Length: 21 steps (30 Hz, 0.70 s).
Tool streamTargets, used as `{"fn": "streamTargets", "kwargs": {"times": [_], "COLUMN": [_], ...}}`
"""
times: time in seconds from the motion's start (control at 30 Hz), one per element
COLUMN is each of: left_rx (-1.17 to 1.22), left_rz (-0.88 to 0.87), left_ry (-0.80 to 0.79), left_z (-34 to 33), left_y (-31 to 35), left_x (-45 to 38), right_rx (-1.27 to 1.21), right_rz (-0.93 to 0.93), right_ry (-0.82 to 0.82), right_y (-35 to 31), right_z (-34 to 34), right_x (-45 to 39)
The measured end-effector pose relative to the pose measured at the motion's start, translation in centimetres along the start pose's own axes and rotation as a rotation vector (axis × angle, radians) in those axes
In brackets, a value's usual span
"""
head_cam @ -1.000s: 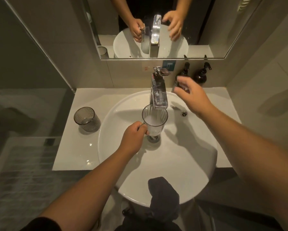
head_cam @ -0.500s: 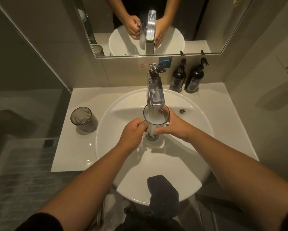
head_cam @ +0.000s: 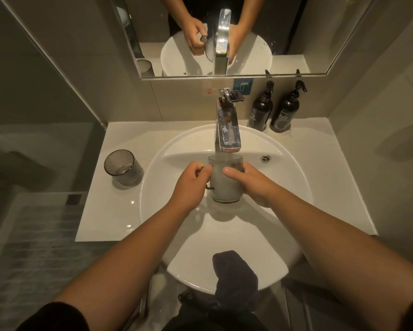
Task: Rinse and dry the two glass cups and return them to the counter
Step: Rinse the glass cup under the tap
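Note:
A clear glass cup [head_cam: 224,185] with a handle is upright under the chrome faucet [head_cam: 227,125], over the white sink basin [head_cam: 176,149]. Water runs into it and it looks cloudy with water. My left hand [head_cam: 188,185] grips the handle on the cup's left side. My right hand [head_cam: 251,185] wraps the cup's right side, thumb across the front. A second, ribbed grey glass cup [head_cam: 123,169] stands upright on the counter [head_cam: 110,211] left of the basin, away from both hands.
Two dark pump bottles [head_cam: 260,111] [head_cam: 284,113] stand at the back right of the counter. A dark cloth [head_cam: 234,275] hangs over the basin's front rim. The mirror [head_cam: 224,37] is above the faucet. A wall closes the right side.
My right hand came down from the faucet lever and took hold of the cup's right side. The cup has filled with running water and sits slightly lower in the basin.

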<state>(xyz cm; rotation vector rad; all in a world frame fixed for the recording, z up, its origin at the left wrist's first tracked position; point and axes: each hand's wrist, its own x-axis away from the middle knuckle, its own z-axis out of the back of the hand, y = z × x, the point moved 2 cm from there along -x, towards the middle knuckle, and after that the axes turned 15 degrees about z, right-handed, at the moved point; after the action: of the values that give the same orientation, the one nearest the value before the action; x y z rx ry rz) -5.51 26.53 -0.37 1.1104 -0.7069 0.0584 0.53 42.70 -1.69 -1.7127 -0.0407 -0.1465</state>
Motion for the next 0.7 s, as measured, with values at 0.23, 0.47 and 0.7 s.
{"fn": "streamTargets", "kwargs": {"times": [0.23,0.47,0.7], "left_rx": [-0.04,-0.187,0.234], "left_rz": [0.005,0.089,0.263], "left_ry": [0.032,0.066,-0.098], "left_z": [-1.3,-3.6,-3.5], "left_y": [-0.6,-0.6,-0.3], "left_x": [-0.1,0.2,-0.7], "right_rx": [0.031,0.072,-0.009], "right_rz": [-0.121,-0.359,-0.286], "right_ry": [0.171,0.306,0.297], "right_y": [0.8,0.9,0.2], "right_z": [0.4,-0.6,-0.6], "right_x": [-0.3,-0.5,-0.1]}}
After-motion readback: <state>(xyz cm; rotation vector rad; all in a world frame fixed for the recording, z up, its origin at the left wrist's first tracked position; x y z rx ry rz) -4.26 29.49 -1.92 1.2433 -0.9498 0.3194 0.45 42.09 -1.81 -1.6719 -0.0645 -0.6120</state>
